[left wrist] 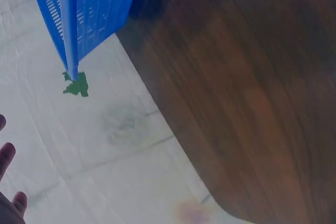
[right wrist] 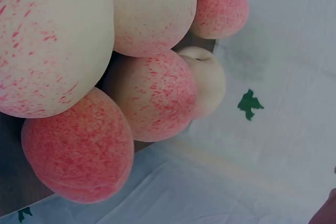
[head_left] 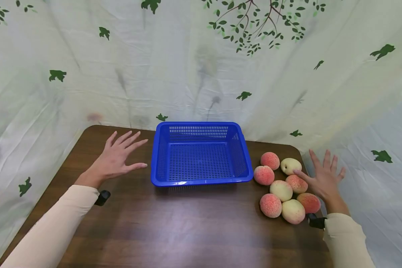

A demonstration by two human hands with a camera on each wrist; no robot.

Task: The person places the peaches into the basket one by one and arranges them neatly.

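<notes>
A blue plastic basket (head_left: 201,182) with slotted walls stands near the table's back edge, its inside bare. To its right lie several peaches (head_left: 270,205), some pink-red and some pale cream, in a loose cluster. My left hand (head_left: 117,156) hovers left of the basket, fingers spread and holding nothing. At the right table edge, my right hand (head_left: 325,180) is held with fingers spread, its thumb overlapping a pale peach (head_left: 290,166) in the head view. In the right wrist view a red peach (right wrist: 79,148) sits close to the camera, with only a bit of the hand showing at the corner.
The brown wooden table (head_left: 174,230) has rounded back corners. White cloth (head_left: 187,74) printed with green leaves and branches hangs behind it and on both sides. A dark wrist camera (head_left: 102,198) is strapped under the left wrist, another (head_left: 316,222) by the right.
</notes>
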